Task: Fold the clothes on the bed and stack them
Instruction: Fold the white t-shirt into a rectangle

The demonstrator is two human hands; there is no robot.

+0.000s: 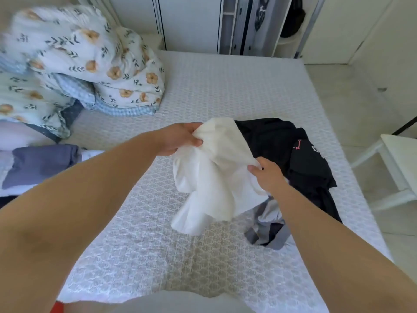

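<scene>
A crumpled white garment (pixel 209 177) hangs above the middle of the bed (pixel 203 91). My left hand (pixel 180 138) grips its upper left part, and my right hand (pixel 266 172) pinches its right edge. Behind and to the right lies a heap of black clothing (pixel 293 150) with a small pink print. A grey and white garment (pixel 268 224) sticks out from under the heap, partly hidden by my right forearm. At the left edge a folded blue-grey piece (pixel 40 163) rests on other folded items.
Floral bedding and pillows (pixel 90 64) are piled at the bed's far left corner. A white stool or chair (pixel 397 168) stands on the floor to the right of the bed. An open wardrobe (pixel 259 23) stands beyond the bed's far end.
</scene>
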